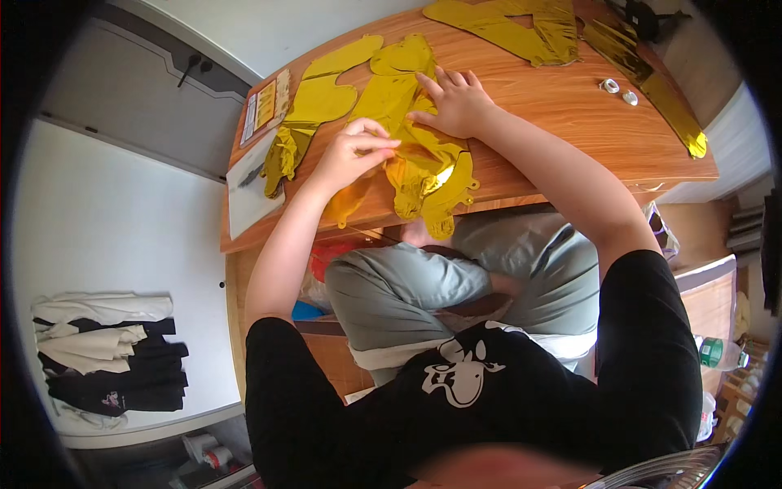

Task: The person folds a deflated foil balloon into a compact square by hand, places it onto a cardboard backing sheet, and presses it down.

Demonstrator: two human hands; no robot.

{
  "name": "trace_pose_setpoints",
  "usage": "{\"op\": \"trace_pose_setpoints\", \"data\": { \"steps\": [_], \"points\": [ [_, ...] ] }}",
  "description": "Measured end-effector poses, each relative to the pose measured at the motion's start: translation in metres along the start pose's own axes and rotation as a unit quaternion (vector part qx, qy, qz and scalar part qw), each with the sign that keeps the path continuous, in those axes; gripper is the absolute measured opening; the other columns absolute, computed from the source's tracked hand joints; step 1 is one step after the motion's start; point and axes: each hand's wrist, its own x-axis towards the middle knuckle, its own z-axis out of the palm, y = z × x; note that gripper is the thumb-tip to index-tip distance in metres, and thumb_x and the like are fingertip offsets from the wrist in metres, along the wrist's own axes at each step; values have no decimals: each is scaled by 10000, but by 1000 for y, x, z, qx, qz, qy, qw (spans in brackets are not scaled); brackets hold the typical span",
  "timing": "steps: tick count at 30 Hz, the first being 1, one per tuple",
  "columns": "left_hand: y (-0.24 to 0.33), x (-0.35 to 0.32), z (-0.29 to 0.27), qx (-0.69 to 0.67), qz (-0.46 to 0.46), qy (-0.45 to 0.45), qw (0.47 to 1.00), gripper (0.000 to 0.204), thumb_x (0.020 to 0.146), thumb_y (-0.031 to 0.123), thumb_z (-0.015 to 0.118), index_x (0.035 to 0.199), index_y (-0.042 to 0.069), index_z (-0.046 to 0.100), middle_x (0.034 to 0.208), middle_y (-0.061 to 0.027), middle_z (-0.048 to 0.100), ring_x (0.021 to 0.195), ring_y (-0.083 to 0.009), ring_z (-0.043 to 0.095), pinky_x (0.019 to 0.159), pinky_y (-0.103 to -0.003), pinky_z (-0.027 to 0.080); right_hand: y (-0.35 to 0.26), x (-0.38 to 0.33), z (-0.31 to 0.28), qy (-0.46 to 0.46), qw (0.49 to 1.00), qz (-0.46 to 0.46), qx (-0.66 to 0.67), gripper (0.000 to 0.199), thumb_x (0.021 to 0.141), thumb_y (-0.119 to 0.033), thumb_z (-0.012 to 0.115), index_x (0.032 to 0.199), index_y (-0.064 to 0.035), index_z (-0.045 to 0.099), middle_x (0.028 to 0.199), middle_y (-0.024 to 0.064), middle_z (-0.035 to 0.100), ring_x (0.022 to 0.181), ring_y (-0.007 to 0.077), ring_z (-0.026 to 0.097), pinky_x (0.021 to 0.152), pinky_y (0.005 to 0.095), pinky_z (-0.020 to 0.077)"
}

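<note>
A flat gold foil balloon (381,96) lies across the front of the wooden table, its near end crumpled and hanging over the edge. My left hand (346,160) pinches the foil near its left side, with thumb and fingertips together. Spread over the upper right of the same balloon, my right hand (458,106) lies with its fingers apart, pressing on the foil. Just left of it is another flat gold balloon (322,99), bunched up at its lower end. Orange-gold foil shows below my left hand; whether it is a separate piece I cannot tell.
A gold balloon with a triangular hole (556,37) and a long gold strip-like balloon (652,85) lie on the table (521,90). Two small white rolls (619,91) sit near the strip. A printed card or packet (262,107) and a pale sheet (247,191) are at the left edge.
</note>
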Motion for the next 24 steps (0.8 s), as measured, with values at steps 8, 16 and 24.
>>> {"op": "trace_pose_setpoints", "data": {
  "steps": [8,16,24],
  "points": [
    [38,-3,-5,-188,99,10,977,516,831,-103,527,1278,74,716,1386,-105,650,1311,-260,598,1105,-362,454,-4,2,4,14,1000,1,8,953,961,-803,361,1656,-164,227,1646,233,335,1525,388,314,1247,547,208],
    [46,-10,-7,168,209,-8,963,431,792,5,656,1167,176,781,1215,-12,727,1135,-250,653,999,-382,522,-5,2,1,6,1000,5,2,963,959,-816,337,1658,-163,226,1649,230,330,1531,377,306,1240,539,208],
    [61,7,14,146,260,102,949,284,805,37,646,1036,148,767,1170,-31,722,1092,-264,666,956,-413,510,1,3,3,9,1000,-8,-16,870,1014,-738,316,1660,-163,225,1650,226,333,1526,365,321,1226,536,227]
  ]
}}
